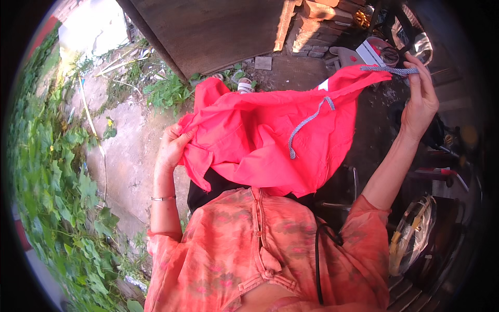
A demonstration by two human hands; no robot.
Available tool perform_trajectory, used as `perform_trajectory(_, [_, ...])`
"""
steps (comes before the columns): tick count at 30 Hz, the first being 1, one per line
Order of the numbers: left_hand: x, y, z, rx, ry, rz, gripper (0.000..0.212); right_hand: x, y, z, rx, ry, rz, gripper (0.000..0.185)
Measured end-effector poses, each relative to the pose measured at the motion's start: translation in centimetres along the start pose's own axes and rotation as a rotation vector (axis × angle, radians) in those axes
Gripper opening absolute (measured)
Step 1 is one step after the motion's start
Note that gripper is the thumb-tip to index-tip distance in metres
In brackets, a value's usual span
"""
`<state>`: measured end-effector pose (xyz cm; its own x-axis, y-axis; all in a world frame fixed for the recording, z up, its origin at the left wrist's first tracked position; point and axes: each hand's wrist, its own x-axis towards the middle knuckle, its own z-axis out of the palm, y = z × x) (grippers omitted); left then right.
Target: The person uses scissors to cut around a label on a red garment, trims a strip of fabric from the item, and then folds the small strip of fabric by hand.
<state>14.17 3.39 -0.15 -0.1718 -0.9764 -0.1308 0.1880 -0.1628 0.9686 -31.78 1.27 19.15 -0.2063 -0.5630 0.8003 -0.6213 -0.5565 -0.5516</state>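
A bright red fabric piece [269, 136] with raw edges is spread over my lap. My left hand [174, 146] pinches its left edge between thumb and fingers. Raised at the upper right, my right hand [421, 95] holds the end of a grey woven cord [397, 70] between thumb and fingers. That cord reaches the fabric's upper right corner. A second grey cord [305, 125] hangs loose over the middle of the cloth. Near the corner, a small white tag [323, 85] shows at the upper edge.
Green vines [66, 191] grow along the left beside a concrete path [122, 156]. A large brown board [210, 35] stands ahead, with stacked bricks [317, 29] to its right. A white container [370, 52] with items sits beyond my right hand. A plastic-wrapped round object [413, 236] lies at the right.
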Motion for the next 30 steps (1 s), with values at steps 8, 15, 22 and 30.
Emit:
perform_trajectory(8, [-0.2,-0.7,-0.9,-0.061,0.019,-0.016,0.020,-9.4,-2.1,5.1,0.168,-0.655,0.703,0.014])
perform_trajectory(15, [-0.4,-1.1,-1.2,-0.049,0.055,-0.007,0.019,-12.9,0.4,9.2,0.269,-0.689,0.864,0.028])
perform_trajectory(22, [-0.6,-2.6,-3.5,0.004,0.038,-0.028,0.021,-5.4,2.3,0.1,0.495,-0.276,0.834,0.022])
perform_trajectory(30, [-0.5,-3.0,-3.4,-0.022,0.001,-0.033,0.030,-4.7,4.3,-2.9,0.339,-0.353,0.728,0.022])
